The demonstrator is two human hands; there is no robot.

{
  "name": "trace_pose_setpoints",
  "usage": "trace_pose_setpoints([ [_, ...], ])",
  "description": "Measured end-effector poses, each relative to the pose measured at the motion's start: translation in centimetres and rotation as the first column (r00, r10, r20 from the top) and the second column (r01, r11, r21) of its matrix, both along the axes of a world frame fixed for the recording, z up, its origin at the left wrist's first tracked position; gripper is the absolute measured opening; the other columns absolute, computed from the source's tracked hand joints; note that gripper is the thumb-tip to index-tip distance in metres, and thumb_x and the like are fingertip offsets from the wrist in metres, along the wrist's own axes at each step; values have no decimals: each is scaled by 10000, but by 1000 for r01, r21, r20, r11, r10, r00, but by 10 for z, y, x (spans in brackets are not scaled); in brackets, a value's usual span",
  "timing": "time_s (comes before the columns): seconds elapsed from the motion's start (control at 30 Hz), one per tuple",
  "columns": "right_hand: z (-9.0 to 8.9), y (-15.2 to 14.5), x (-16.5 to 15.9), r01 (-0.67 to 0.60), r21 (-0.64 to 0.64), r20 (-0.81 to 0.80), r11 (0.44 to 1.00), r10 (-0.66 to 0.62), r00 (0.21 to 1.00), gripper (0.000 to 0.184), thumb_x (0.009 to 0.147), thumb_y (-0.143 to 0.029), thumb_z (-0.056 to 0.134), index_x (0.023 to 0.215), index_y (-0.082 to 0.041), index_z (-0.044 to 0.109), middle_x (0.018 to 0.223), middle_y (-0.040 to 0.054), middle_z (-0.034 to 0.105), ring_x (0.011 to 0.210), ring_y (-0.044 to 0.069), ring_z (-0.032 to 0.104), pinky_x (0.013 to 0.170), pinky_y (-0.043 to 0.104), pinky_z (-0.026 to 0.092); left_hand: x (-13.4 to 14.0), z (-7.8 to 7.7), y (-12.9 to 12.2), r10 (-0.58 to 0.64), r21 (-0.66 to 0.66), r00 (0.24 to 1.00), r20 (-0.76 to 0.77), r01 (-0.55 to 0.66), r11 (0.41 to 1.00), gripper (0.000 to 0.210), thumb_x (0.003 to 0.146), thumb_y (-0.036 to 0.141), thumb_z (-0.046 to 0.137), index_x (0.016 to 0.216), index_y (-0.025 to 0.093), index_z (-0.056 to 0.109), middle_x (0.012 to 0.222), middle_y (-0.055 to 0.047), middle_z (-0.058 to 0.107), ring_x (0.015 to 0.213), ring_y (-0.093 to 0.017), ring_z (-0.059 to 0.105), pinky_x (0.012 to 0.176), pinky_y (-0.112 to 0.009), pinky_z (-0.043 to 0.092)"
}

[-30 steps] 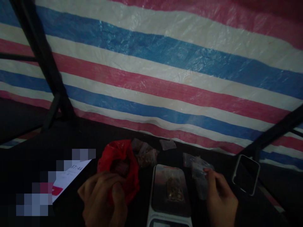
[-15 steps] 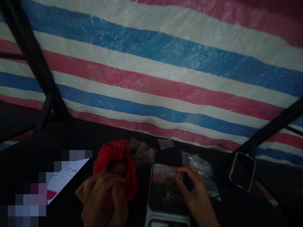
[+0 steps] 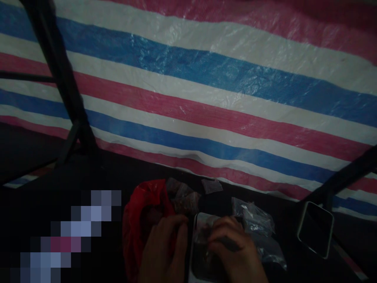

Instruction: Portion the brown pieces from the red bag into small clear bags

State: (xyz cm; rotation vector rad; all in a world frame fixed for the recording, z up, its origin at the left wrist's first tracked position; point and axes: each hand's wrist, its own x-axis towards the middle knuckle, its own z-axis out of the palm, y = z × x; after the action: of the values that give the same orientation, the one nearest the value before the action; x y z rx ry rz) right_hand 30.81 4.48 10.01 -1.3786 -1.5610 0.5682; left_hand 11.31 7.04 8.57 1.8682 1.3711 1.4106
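Observation:
My right hand [image 3: 234, 247] is over the digital scale [image 3: 197, 265], its thumb and fingers closed on a small clear plastic bag [image 3: 203, 234] with dark bits inside. Most of that bag is hidden behind the fingers. Between the scale and an open red plastic bag [image 3: 132, 230] is my left hand [image 3: 165, 249]. Its thumb and forefinger come together at the tips; I cannot make out anything between them. The red bag stands to the left, with dim contents. The picture is dark, and the scale's display is out of view.
Small filled zip bags [image 3: 185, 202] lie behind the scale, near a flat clear packet [image 3: 212, 186]. Clear plastic bags [image 3: 256, 222] lie to the right, and a phone [image 3: 315, 230] leans further right. Dark metal bars [image 3: 63, 82] and a striped plastic sheet [image 3: 206, 98] stand behind.
My left hand has moved right, away from over the red bag toward the scale. My right hand's fingers have closed on the small bag. The view has shifted slightly and darkened.

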Motion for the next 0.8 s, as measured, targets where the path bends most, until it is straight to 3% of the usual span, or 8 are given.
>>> trace_pose_setpoints([
  [0.07,2,3,-10,-85,28,23,996,85,996,272,767,-65,756,700,-327,782,804,-60,772,842,172,698,866,310,434,0,5,3,-114,-185,991,72,125,975,241,991,394,532,903,312,741,882,33,808,824,-187,764,722,-269,562],
  [0.17,2,9,-24,-111,66,82,992,106,991,302,783,-35,751,703,-324,784,796,-75,783,815,155,701,865,303,425,-5,8,9,-167,-298,976,140,202,933,217,925,421,599,804,307,739,813,35,786,765,-182,752,725,-257,576],
  [0.33,0,15,-41,-30,146,117,989,13,993,299,834,-50,731,741,-328,789,826,-68,780,849,177,673,839,325,410,-16,-1,13,-166,-249,974,155,201,948,150,859,390,678,932,324,791,962,15,822,886,-199,772,852,-281,593],
  [0.53,8,9,-72,24,168,194,985,-57,979,180,873,-166,784,859,-344,808,968,-49,790,971,222,651,909,379,357,-28,-2,-2,-22,-146,959,283,66,987,198,851,429,685,913,290,813,891,10,838,812,-190,785,772,-255,599],
  [0.67,8,4,-96,92,233,141,968,-128,982,120,936,-217,700,876,-290,774,998,-6,773,1004,238,655,927,391,376,-30,-4,-17,40,-123,931,362,5,992,220,852,433,687,920,263,809,940,-8,849,884,-201,791,831,-268,601],
  [0.8,5,5,-107,83,228,72,970,-102,992,102,942,-238,652,888,-261,736,1002,14,752,1023,234,665,943,385,400,-35,-2,-20,9,-111,929,370,35,993,251,862,443,679,937,244,812,962,-27,851,902,-213,792,841,-283,605],
])
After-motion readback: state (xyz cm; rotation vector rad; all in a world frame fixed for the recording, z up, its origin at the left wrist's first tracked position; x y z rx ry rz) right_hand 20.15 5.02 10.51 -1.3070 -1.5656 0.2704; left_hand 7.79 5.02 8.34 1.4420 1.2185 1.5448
